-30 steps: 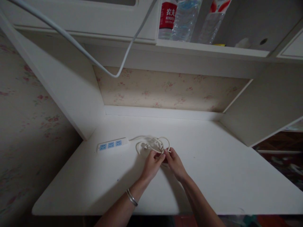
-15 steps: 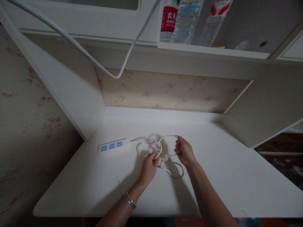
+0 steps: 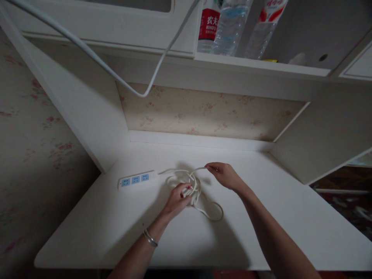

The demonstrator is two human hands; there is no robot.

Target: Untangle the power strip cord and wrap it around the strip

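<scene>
A white power strip (image 3: pixel 135 179) with blue sockets lies on the white desk (image 3: pixel 261 228), left of centre. Its white cord (image 3: pixel 213 213) is bunched in loops beside it. My left hand (image 3: pixel 176 201), a bracelet on its wrist, is closed round the bundle of loops. My right hand (image 3: pixel 225 174) pinches one strand of the cord and holds it a little above the desk, just right of the bundle. One loop trails on the desk toward me.
A thick white cable (image 3: pixel 87 50) hangs across the upper left. A shelf (image 3: pixel 261 66) above the desk carries several plastic bottles (image 3: pixel 229 25). White side panels flank the desk; floral wallpaper covers the back and the left wall.
My right hand has dropped the large loop it held up and now pinches a strand lower and flatter. The loops have drawn closer to my left hand, which shifted slightly left.
</scene>
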